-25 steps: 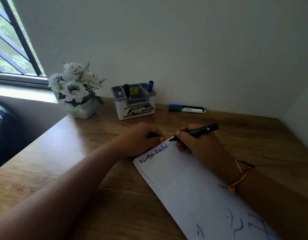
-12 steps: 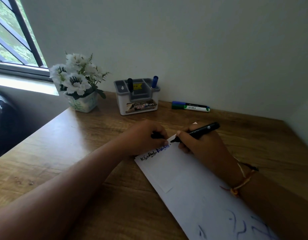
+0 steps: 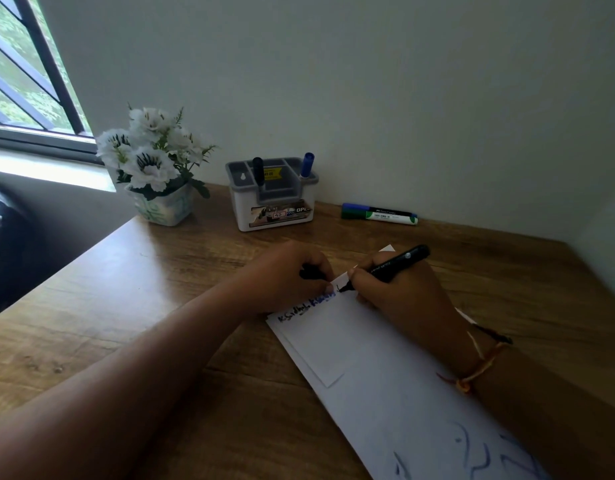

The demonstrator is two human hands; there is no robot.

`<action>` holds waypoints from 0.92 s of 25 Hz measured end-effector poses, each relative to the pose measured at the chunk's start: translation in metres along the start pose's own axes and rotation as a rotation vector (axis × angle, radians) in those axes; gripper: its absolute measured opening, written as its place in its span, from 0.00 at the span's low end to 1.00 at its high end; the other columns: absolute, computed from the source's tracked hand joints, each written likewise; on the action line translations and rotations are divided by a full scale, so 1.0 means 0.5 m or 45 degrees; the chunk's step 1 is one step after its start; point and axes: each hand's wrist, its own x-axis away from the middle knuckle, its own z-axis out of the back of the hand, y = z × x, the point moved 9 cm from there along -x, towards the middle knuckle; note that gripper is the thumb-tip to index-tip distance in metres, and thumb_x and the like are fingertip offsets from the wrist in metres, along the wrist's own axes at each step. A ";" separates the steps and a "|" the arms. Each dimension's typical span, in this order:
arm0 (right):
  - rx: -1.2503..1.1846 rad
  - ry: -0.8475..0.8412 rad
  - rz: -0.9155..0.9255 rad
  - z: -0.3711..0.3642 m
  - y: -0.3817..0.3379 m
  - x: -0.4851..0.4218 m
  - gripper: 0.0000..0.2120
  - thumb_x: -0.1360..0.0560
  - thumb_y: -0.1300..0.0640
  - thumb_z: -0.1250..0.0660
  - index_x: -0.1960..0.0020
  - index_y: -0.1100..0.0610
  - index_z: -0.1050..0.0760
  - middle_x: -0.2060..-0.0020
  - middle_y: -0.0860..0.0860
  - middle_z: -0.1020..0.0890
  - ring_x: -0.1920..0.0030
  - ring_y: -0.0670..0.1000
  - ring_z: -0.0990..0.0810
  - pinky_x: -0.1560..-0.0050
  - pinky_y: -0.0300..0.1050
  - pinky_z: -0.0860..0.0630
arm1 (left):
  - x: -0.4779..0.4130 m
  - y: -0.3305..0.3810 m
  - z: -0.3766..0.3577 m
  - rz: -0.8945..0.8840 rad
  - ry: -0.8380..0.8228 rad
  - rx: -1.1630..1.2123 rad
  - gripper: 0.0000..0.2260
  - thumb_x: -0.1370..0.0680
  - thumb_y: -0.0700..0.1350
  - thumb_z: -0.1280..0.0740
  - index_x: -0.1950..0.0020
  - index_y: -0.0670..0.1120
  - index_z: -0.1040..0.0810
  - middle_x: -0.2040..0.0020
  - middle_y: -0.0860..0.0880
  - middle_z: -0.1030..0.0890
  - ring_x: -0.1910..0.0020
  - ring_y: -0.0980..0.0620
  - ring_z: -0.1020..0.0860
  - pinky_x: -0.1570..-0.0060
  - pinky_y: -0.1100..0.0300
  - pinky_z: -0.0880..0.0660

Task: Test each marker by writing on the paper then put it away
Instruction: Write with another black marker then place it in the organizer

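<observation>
1. Right hand grips the black marker, its tip touching the paper's far end.
2. Left hand pinches a black cap at the paper's left edge.
3. The holder and two loose markers sit along the surface's far edge.

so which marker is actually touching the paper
The black marker in the right hand, tip on the paper. The other black one and a blue one stand in the holder; two more lie by the wall.
</observation>
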 end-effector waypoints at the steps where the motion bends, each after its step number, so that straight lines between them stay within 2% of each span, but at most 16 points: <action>1: -0.026 -0.006 -0.019 0.000 0.003 -0.001 0.06 0.25 0.55 0.34 0.58 0.53 0.19 0.65 0.52 0.15 0.64 0.51 0.17 0.58 0.49 0.18 | 0.000 -0.001 0.000 0.003 -0.002 -0.003 0.04 0.25 0.50 0.27 0.50 0.57 0.16 0.51 0.59 0.17 0.52 0.60 0.20 0.52 0.63 0.22; 4: -0.079 0.030 -0.026 0.005 0.002 0.004 0.07 0.25 0.52 0.34 0.60 0.50 0.20 0.67 0.50 0.15 0.66 0.48 0.17 0.61 0.44 0.20 | -0.002 -0.004 -0.001 0.008 -0.002 0.001 0.05 0.24 0.49 0.28 0.49 0.56 0.16 0.50 0.58 0.17 0.51 0.60 0.20 0.53 0.65 0.24; 8: 0.013 -0.023 0.004 -0.003 -0.006 0.003 0.08 0.25 0.54 0.34 0.60 0.55 0.18 0.67 0.53 0.16 0.65 0.52 0.17 0.58 0.53 0.18 | -0.003 -0.004 -0.002 -0.005 -0.001 0.019 0.05 0.25 0.49 0.27 0.50 0.57 0.16 0.50 0.58 0.16 0.51 0.59 0.20 0.49 0.60 0.22; 12: -0.005 0.036 -0.036 0.007 0.002 0.001 0.06 0.27 0.55 0.33 0.59 0.53 0.18 0.67 0.51 0.16 0.64 0.51 0.17 0.57 0.52 0.18 | -0.003 -0.008 -0.002 0.004 0.003 0.037 0.04 0.25 0.49 0.27 0.51 0.57 0.16 0.51 0.58 0.16 0.52 0.59 0.20 0.48 0.57 0.20; 18: 0.020 -0.005 -0.041 0.003 0.008 -0.009 0.06 0.27 0.57 0.33 0.56 0.57 0.18 0.63 0.55 0.15 0.61 0.55 0.17 0.54 0.56 0.19 | -0.004 -0.007 -0.002 0.005 -0.002 0.027 0.04 0.25 0.49 0.27 0.50 0.57 0.16 0.51 0.59 0.17 0.52 0.60 0.20 0.48 0.59 0.21; 23: -0.015 0.060 -0.056 0.011 0.008 -0.007 0.06 0.26 0.57 0.33 0.59 0.55 0.19 0.65 0.55 0.16 0.63 0.56 0.17 0.56 0.56 0.19 | -0.003 -0.008 -0.002 0.012 -0.002 0.035 0.04 0.25 0.49 0.27 0.51 0.57 0.16 0.51 0.59 0.17 0.52 0.60 0.20 0.50 0.61 0.22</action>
